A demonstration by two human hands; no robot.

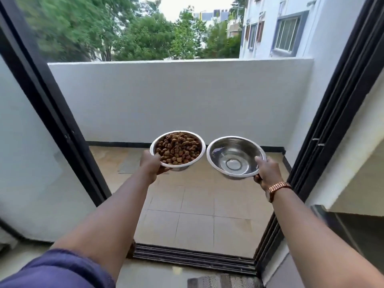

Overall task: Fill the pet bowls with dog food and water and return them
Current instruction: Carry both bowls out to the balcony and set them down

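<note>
Up front, the left hand pinches the near rim of the food bowl, thumb over the lip and fingers curled beneath; this steel bowl is heaped with brown kibble. Just right of it, apart, the right hand grips the water bowl likewise, shiny with clear water inside. Both bowls hover above the balcony floor, beyond the door track.

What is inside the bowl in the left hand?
The bowl in the left hand is filled with brown dog food. The pieces cover the bottom of the bowl, so anything beneath them cannot be seen.
</note>
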